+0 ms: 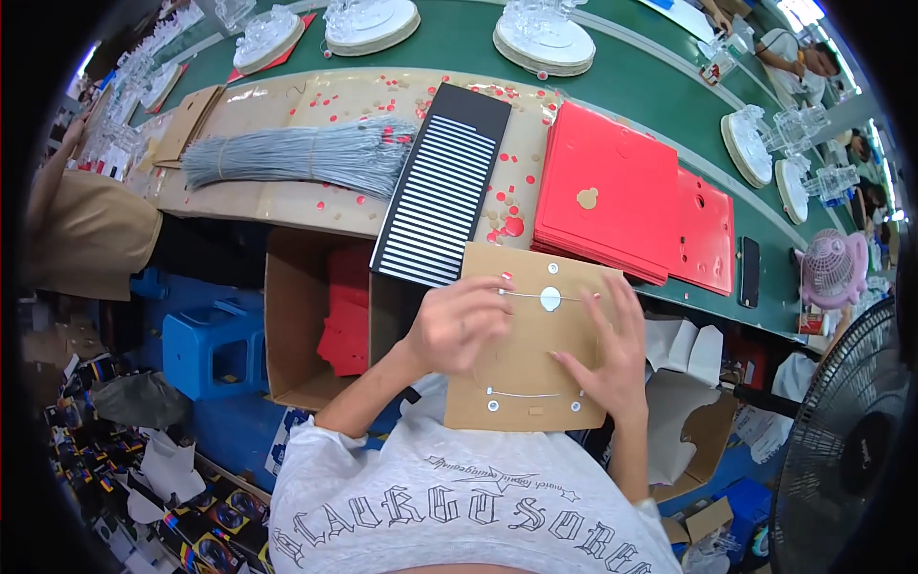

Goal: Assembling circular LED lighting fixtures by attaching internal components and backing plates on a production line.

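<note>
A brown cardboard sheet [535, 344] lies against my lap and the table edge, its red back not showing. Two thin pale wires cross its face, an upper wire [526, 295] and a lower wire [526, 394], along with a round hole and small white round pieces near the corners. My left hand [461, 325] is over the sheet's upper left, fingers curled together by one end of the upper wire; whatever is between them is too small to make out. My right hand [617, 349] rests along the sheet's right side with its thumb and fingers apart.
A bundle of grey wire ties [296, 156], a black-and-white striped board [445, 182] and stacked red sheets [612, 182] lie on the table. A phone [749, 273], a pink fan [832, 268] and a large black fan [851, 450] stand right. An open carton [292, 316] is below left.
</note>
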